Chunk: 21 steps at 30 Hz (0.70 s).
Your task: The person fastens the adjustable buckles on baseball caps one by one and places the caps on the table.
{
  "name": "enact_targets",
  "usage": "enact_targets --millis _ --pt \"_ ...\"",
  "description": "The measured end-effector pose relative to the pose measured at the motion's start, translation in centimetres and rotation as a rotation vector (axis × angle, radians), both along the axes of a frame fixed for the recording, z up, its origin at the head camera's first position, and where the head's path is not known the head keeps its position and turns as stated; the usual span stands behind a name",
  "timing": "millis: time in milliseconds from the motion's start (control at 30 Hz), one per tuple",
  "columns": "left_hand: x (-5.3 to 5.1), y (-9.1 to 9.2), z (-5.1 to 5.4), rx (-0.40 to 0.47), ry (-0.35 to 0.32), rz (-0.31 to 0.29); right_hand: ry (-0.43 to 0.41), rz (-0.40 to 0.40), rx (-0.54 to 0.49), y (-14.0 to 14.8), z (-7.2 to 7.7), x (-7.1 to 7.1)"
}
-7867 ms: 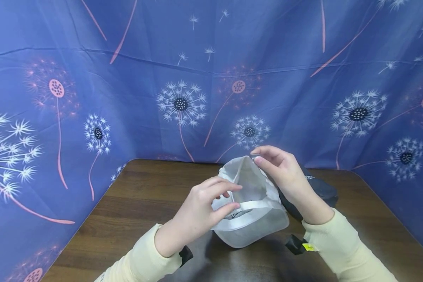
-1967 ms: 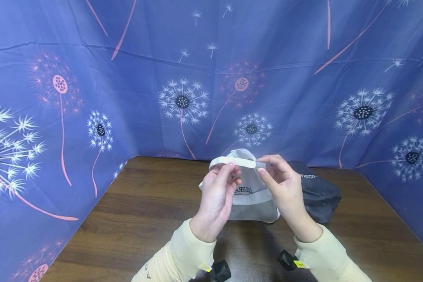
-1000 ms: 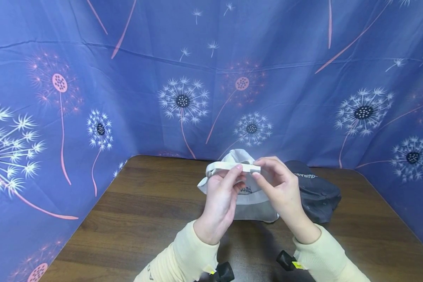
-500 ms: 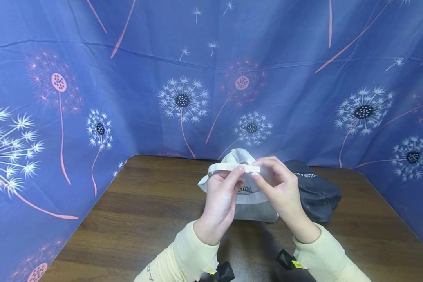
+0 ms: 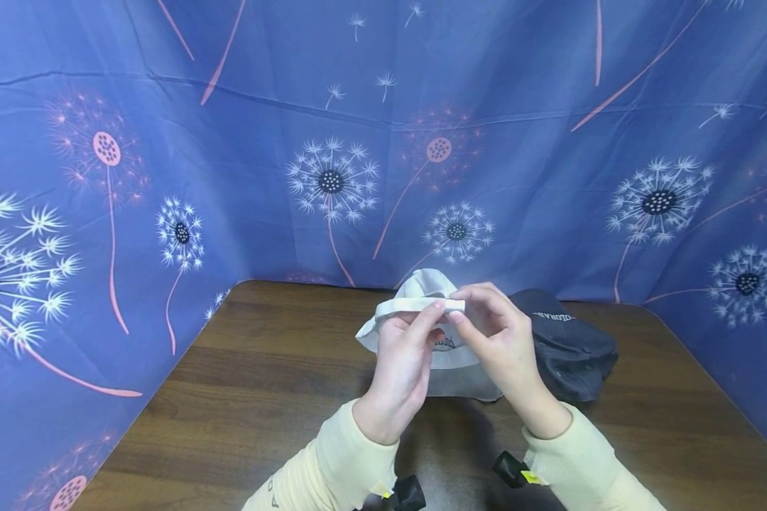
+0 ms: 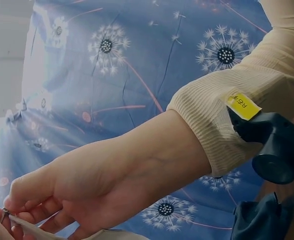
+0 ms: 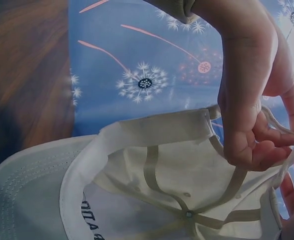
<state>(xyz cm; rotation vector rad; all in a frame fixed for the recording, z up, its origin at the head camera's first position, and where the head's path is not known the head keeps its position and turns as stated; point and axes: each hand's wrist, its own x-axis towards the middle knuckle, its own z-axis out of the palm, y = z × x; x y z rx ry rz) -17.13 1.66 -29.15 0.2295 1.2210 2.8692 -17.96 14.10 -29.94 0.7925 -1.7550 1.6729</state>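
Note:
A pale grey baseball cap (image 5: pixel 463 380) with dark lettering stands in front of both hands in the head view. Its white back strap (image 5: pixel 401 306) is raised toward me. My left hand (image 5: pixel 399 372) pinches this strap between thumb and fingers. Close beside it, my right hand (image 5: pixel 505 348) pinches the strap's end. The left wrist view shows the right hand (image 6: pixel 102 185) with a small metal piece (image 6: pixel 5 214) at the fingertips. The cap's inside, with its sweatband (image 7: pixel 151 130), faces the right wrist camera. How the strap passes the metal piece is partly hidden by fingers.
A dark grey cap (image 5: pixel 569 348) with white lettering lies right of the pale cap. Both are on a brown wooden table (image 5: pixel 262 369). A blue dandelion-print cloth (image 5: pixel 524 213) hangs behind and at the sides. Black wrist cameras (image 5: pixel 510 469) hang below the sleeves.
Several seconds ago the left hand was spread at the cap's opening; now both hands pinch the strap. Over the last second the right hand has shifted slightly left, closer to the left hand.

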Motion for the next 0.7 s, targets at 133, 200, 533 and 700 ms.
enact_targets --millis 133,200,533,700 --pt "0.02 -0.19 -0.10 0.008 -0.015 -0.022 -0.012 -0.035 0.022 0.08 -0.01 -0.08" --pt "0.04 -0.31 -0.16 0.010 -0.024 -0.027 -0.027 -0.074 0.041 0.17 -0.02 -0.07" --pt "0.07 -0.24 -0.24 0.000 -0.005 -0.035 -0.008 -0.012 0.006 0.22 -0.15 -0.01" --pt "0.20 -0.09 -0.34 0.004 0.004 -0.054 0.016 0.016 -0.012 0.07 -0.17 -0.06"
